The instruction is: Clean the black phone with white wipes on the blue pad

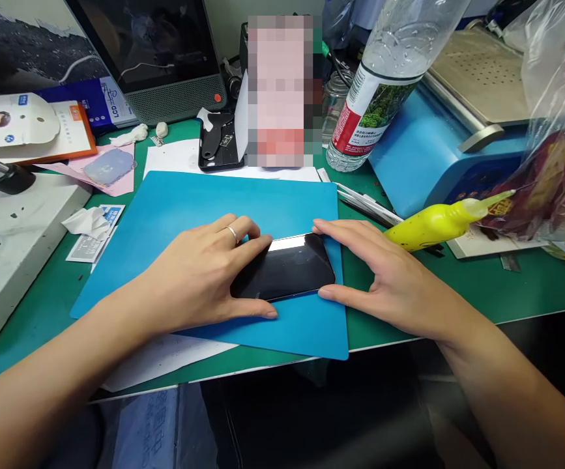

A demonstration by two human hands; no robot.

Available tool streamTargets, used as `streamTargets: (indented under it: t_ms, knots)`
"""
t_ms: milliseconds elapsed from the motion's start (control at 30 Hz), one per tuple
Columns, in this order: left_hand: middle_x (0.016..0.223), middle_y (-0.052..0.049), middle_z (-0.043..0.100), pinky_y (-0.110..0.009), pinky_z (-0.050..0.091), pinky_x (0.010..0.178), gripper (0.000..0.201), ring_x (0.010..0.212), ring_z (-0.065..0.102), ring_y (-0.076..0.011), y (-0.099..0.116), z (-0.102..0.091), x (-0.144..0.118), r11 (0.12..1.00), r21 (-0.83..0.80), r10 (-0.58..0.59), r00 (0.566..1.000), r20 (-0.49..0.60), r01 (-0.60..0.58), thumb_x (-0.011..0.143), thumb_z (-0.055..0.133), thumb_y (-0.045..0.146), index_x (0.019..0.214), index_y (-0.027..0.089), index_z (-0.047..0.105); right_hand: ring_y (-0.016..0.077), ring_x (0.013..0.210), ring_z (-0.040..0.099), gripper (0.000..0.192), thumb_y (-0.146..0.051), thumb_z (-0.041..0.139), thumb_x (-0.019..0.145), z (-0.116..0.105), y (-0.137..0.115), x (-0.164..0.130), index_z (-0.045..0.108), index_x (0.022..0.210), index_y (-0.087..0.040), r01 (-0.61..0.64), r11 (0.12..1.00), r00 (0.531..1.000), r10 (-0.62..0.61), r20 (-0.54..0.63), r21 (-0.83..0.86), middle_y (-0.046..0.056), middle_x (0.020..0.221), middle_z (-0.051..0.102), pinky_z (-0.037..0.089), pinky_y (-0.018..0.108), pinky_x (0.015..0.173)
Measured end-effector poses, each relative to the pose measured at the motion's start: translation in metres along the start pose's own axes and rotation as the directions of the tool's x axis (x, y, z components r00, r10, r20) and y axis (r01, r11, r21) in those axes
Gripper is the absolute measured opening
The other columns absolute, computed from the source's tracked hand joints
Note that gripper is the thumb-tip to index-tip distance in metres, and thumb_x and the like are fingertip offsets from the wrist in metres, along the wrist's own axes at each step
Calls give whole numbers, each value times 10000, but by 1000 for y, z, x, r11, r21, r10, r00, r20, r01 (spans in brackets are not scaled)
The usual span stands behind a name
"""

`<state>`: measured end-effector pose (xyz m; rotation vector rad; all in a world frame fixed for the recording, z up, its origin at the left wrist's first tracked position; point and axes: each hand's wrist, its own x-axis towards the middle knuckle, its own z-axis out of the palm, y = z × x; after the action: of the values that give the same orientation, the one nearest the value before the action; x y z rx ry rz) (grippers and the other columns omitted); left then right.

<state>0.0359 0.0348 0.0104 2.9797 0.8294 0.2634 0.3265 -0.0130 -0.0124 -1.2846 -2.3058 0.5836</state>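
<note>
Where the green worktop (pixel 531 293) ran across the frame, a blue mat (pixel 204 195) lay over its middle. Left hand (pixel 199 273) came in from lower left, right hand (pixel 384 273) from lower right. Between them, mid-frame on the mat: a dark phone (pixel 287 270), glossy face up.

Left grip: thumb and index finger along opposite long edges; could not tell whether they squeezed. Right grip: thumb and index finger spread about the right-hand end.

Step in hand, by my reading, was steadying or squaring the phone. Next move seemed to call for even contact at the edges, fingertips off the glass.

Yellow bottle (pixel 433 225) lay partly behind the right hand, the likeliest thing to be knocked. Black case (pixel 233 150) sat upper centre, crumpled tissue (pixel 86 223) at left. Neither blocked the phone.
</note>
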Motion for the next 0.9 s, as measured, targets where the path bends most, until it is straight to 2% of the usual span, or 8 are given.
streamTargets:
  t_ms: [300,700,900]
  knots:
    - [1152,-157,673,-391,537,695,794,907,666,-294,-1,1,-1,1000,-3,-15,1000,4,15,895,582,788,1284,101,667,302,1434,527,732,-503,696,937,1,1,1,445,1572,-240,-30,1000,999,30,17,2,114,1539,577,466,512,1189]
    - [1147,-165,674,-395,540,701,774,898,664,-295,-1,0,0,1000,-5,4,1000,17,-4,902,604,753,1288,85,660,257,1443,511,712,-507,683,947,-1,0,1,452,1568,-246,-20,1000,1000,20,22,2,84,1537,575,452,435,1208]
    - [1150,-167,678,-399,543,704,771,880,660,-288,-2,-1,0,1000,6,16,1000,23,-16,922,575,750,1298,81,656,287,1429,527,708,-513,675,949,1,0,3,458,1566,-240,-21,1000,999,21,27,-5,103,1532,580,472,470,1184]
